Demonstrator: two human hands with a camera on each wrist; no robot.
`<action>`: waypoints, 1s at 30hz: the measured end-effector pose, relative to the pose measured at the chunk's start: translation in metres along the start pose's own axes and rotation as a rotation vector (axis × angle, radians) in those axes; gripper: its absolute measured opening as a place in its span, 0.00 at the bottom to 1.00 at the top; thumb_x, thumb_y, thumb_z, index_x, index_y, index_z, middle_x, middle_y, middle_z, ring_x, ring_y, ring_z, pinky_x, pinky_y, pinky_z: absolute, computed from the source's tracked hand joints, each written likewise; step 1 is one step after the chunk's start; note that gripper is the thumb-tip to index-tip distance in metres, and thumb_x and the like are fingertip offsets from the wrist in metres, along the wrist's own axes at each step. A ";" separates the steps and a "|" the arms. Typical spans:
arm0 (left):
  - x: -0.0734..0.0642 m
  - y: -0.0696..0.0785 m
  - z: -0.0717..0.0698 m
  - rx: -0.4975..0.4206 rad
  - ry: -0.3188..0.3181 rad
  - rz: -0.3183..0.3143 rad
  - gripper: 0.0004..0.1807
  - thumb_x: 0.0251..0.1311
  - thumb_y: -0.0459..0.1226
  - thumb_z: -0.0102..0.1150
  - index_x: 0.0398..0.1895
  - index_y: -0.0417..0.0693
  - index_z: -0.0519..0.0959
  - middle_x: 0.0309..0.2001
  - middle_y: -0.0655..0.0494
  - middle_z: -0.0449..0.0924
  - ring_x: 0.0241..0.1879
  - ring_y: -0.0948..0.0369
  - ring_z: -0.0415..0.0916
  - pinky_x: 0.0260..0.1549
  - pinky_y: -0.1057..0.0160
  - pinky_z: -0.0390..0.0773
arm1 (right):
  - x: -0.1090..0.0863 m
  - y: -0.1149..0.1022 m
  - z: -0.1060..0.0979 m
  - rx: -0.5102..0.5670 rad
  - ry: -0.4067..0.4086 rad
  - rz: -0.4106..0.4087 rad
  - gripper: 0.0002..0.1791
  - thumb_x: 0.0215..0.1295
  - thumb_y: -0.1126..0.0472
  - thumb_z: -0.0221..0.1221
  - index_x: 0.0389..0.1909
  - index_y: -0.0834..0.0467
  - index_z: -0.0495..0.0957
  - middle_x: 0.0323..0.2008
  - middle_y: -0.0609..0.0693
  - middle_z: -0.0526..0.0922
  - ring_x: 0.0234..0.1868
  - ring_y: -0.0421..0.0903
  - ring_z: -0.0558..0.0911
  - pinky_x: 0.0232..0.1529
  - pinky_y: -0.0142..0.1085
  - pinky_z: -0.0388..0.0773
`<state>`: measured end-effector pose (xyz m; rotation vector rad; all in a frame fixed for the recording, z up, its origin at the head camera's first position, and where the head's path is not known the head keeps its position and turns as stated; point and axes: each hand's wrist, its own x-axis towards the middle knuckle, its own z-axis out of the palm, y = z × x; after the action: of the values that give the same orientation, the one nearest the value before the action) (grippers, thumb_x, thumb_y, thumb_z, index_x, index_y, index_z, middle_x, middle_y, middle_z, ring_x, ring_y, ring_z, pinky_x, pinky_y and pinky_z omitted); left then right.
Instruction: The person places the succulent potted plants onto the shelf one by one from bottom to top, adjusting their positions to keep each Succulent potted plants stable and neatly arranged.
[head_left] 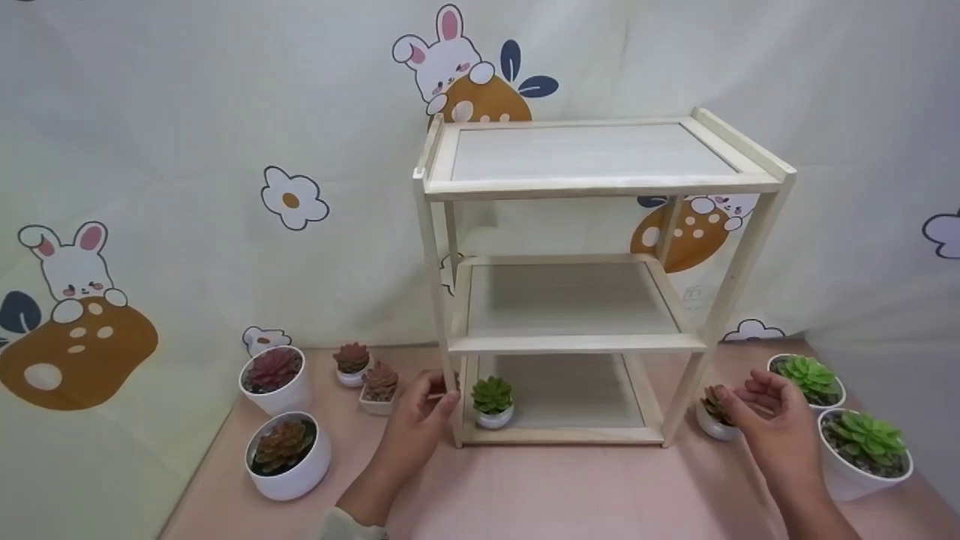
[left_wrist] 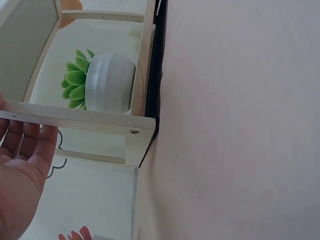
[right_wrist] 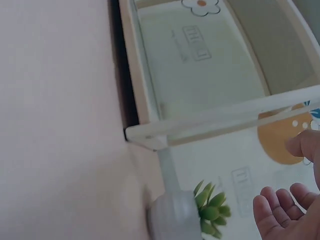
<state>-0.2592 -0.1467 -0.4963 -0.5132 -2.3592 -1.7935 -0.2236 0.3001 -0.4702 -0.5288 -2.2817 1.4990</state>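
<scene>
A: What's in view, big to small?
B: Pink tabletop [head_left: 570, 495], then a three-tier wooden rack [head_left: 577, 344] standing on it. I see the left hand [head_left: 420, 416] gripping the rack's front left post, thumb and fingers on either side.
A: Next size down?
B: Larger pots: maroon succulent [head_left: 274, 371] and rust succulent [head_left: 283, 442] at left, far green succulent [head_left: 810, 379] and near green succulent [head_left: 868, 442] at right. Right hand [head_left: 780, 431] is just inboard of the right pair, fingers loosely bent, holding nothing.
A: Small pots?
B: Small green succulent [head_left: 492, 395] is on the bottom shelf, front left corner, just inside the gripped post. Small brownish succulent [head_left: 716, 409] is outside the front right post, just beside the right hand — overlapped in the head view, apart in the right wrist view. Two more small ones sit left of the rack.
A: Edges, room?
B: Right side's tight — pots flank that hand. Tabletop stretches out before the rack's front edge, between the forearms. Headroom shows above the shelved plant.
</scene>
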 end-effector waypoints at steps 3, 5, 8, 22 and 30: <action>0.000 0.000 0.000 -0.006 0.003 -0.008 0.21 0.76 0.42 0.57 0.63 0.38 0.74 0.56 0.46 0.78 0.57 0.55 0.75 0.63 0.62 0.78 | 0.005 0.008 0.000 -0.012 0.001 -0.013 0.36 0.67 0.57 0.70 0.69 0.65 0.64 0.56 0.54 0.74 0.42 0.23 0.75 0.44 0.14 0.76; -0.001 0.001 0.000 -0.006 0.005 -0.012 0.21 0.76 0.41 0.57 0.63 0.37 0.74 0.56 0.43 0.78 0.58 0.55 0.75 0.63 0.63 0.78 | 0.007 0.013 0.000 -0.024 -0.003 -0.020 0.36 0.68 0.58 0.69 0.70 0.66 0.64 0.58 0.57 0.75 0.42 0.23 0.74 0.44 0.13 0.75; -0.001 0.001 0.000 -0.002 0.006 -0.013 0.21 0.76 0.41 0.57 0.63 0.37 0.74 0.57 0.39 0.77 0.58 0.54 0.75 0.63 0.62 0.78 | 0.010 0.018 -0.001 -0.043 -0.012 -0.026 0.37 0.68 0.59 0.68 0.71 0.67 0.63 0.61 0.61 0.74 0.42 0.22 0.74 0.45 0.12 0.73; -0.001 0.001 0.000 0.004 0.008 -0.012 0.20 0.76 0.41 0.57 0.63 0.38 0.74 0.57 0.43 0.78 0.59 0.54 0.75 0.64 0.60 0.78 | 0.017 0.043 0.000 -0.054 -0.098 0.051 0.47 0.69 0.54 0.68 0.78 0.69 0.53 0.72 0.69 0.65 0.71 0.60 0.68 0.51 0.18 0.64; -0.001 0.001 0.000 0.010 0.008 -0.028 0.19 0.76 0.42 0.57 0.64 0.43 0.75 0.56 0.49 0.79 0.60 0.54 0.75 0.66 0.57 0.77 | 0.021 0.048 0.001 -0.054 -0.174 0.108 0.52 0.67 0.53 0.70 0.79 0.71 0.49 0.74 0.72 0.62 0.73 0.62 0.64 0.50 0.18 0.63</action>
<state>-0.2582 -0.1470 -0.4954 -0.4734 -2.3807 -1.7906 -0.2364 0.3276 -0.5129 -0.5646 -2.4672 1.5947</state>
